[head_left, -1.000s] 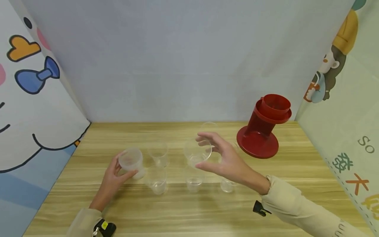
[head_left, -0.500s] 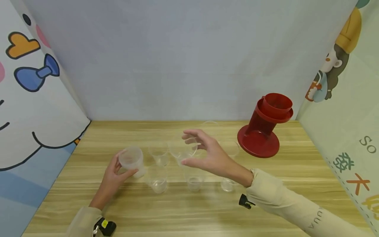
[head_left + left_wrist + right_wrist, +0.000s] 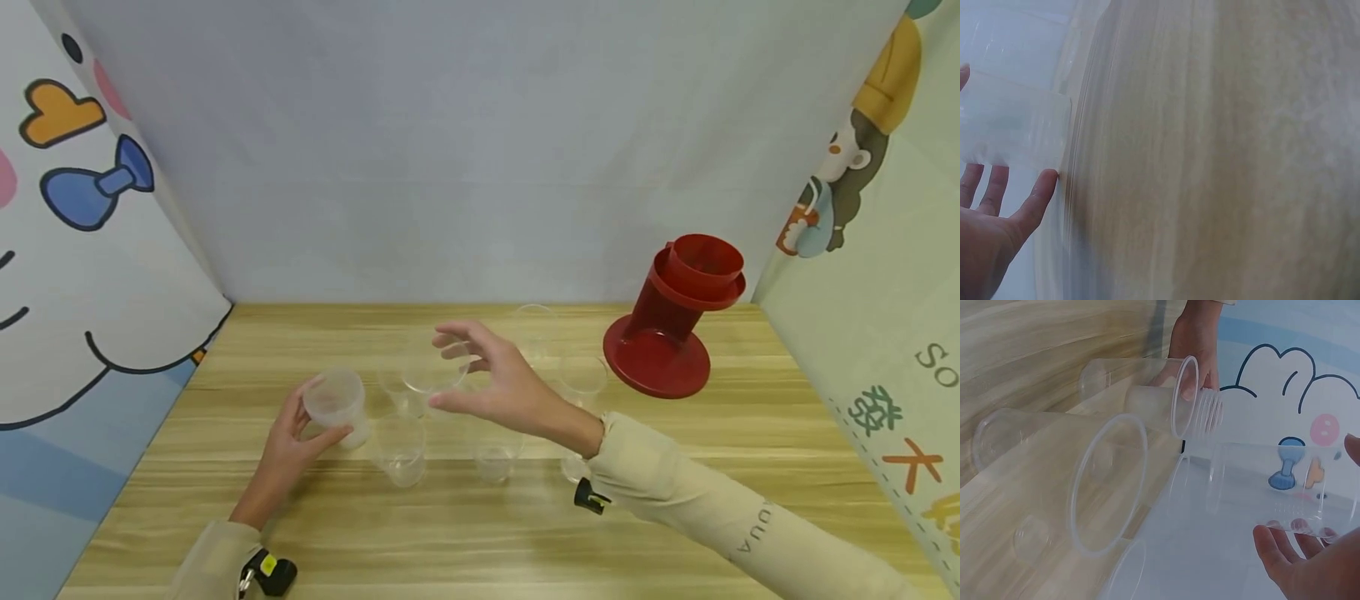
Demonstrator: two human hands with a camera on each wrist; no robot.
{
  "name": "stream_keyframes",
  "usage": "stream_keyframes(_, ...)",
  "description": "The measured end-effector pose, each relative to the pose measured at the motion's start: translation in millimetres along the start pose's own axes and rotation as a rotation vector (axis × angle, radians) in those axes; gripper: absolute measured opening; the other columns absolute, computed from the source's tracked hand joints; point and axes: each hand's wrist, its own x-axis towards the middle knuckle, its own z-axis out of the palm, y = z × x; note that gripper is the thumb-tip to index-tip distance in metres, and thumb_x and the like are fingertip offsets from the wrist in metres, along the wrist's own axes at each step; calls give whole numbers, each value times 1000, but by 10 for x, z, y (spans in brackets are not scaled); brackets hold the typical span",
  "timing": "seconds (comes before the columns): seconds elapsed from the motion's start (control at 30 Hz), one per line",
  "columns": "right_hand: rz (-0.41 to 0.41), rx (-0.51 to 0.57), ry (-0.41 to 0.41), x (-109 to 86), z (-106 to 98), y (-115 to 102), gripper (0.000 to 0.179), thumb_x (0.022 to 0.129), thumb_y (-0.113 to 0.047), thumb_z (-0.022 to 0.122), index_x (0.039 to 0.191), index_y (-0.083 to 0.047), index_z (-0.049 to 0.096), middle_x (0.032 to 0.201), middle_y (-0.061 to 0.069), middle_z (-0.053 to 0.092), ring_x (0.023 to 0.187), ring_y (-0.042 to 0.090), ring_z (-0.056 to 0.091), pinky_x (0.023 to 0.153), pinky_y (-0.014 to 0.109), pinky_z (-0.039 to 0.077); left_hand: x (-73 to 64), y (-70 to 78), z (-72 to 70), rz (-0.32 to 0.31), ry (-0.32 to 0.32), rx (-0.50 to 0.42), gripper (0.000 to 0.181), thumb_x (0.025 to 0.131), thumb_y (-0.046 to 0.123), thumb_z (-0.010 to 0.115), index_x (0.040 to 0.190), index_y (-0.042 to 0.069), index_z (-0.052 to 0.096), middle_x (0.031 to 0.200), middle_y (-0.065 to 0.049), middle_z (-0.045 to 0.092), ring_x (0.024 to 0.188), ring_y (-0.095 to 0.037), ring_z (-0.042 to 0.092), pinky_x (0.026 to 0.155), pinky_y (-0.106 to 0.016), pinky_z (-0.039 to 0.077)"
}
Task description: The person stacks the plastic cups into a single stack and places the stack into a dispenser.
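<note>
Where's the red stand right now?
In the head view, the red stand is at the back right of the table, right of a clear cup and the right hand.

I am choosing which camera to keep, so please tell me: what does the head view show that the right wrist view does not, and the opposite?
Only the head view shows the red stand and the printed figure at the right.

Only the right wrist view clearly shows the separate rims of the cup stack.

Both show the left hand holding that stack, the right hand holding a clear cup, other cups, the wooden tabletop and the printed blue bow.
</note>
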Motion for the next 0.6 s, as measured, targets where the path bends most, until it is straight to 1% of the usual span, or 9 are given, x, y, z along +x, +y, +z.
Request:
stream_keyframes(0.1,2,9,-9,34,38,1,67,79,-17,77,137,-12,43,129,4,52,116,25,51,93,44,44,2,1,-2,0,-3,0,79,83,15,74,148,22,28,141,-9,40,127,-27,38,89,-23,42)
stream_keyframes(0.27,10,4,-13,85,105,22,69,78,-18,78,137,-12,43,129,4,52,115,22,52,91,36,45,3,-5,2,5,-2,-6,79,83,15,74,148,22,28,141,-9,40,127,-28,38,88,-23,42)
stream_keyframes(0.33,13,1,-17,102,131,22,69,78,-18,78,137,-11,43,129,6,52,115,22,52,91,34,45,1,-7,2,8,1,-9,79,83,15,74,148,22,28,140,-9,41,127,-28,38,89,-24,42)
stream_keyframes(0.43,12,8,-22,137,170,23,69,78,-18,78,137,-11,43,129,5,52,115,24,52,92,38,46,-2,-10,4,7,4,-8,79,83,15,74,148,22,28,140,-8,41,127,-26,38,90,-25,42)
stream_keyframes(0.47,11,8,-24,151,184,22,69,78,-18,78,137,-11,43,129,5,52,115,23,52,92,39,46,-3,-8,6,6,6,-7,80,83,15,74,148,22,28,140,-8,41,127,-26,38,91,-27,42)
stream_keyframes(0.6,9,11,-23,207,238,20,68,78,-18,78,137,-11,43,128,4,53,114,21,52,91,37,46,1,-11,18,9,14,-5,79,83,15,74,147,22,29,139,-8,42,128,-25,38,95,-31,38)
